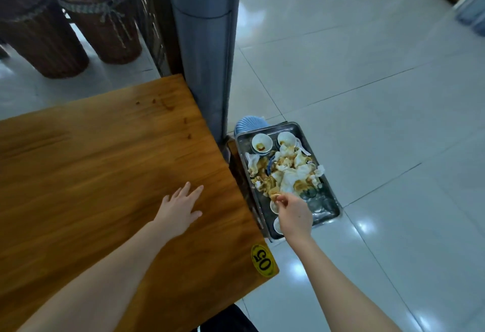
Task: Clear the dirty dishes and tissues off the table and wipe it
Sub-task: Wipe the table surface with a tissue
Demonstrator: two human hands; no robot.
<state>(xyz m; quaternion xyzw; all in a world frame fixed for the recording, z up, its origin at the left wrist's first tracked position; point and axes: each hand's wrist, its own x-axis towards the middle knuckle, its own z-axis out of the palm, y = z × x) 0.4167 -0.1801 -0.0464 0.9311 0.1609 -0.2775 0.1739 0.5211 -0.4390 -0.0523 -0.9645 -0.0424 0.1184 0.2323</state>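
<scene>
Head view is being filled on the left by a smooth, orange-brown wooden table (91,174). Its grained top is being pressed by the left hand (179,207), fingers straight and spread, gripping nothing. A small, stained, crumpled scrap (275,196) is being pinched between thumb and fingertips of the right hand (295,215) above a rectangular shiny steel tray (331,192), which is sitting just beside the table's right edge and lower than its top. Crumpled white tissues (288,174), soaked with brown sauce, are being held in the tray's middle, with 2 round white ceramic bowls (262,142) at its far end. A stack of ribbed pale-blue plates (249,123) is being half hidden behind the tray. A round grey pillar (204,56) is being seen against the table's far corner, with 2 dark wicker stools (102,24) beyond. Dark sauce spots (168,106) are being shown on the tabletop near the pillar, and a yellow oval sticker (262,260) marked 05 at its near corner.
</scene>
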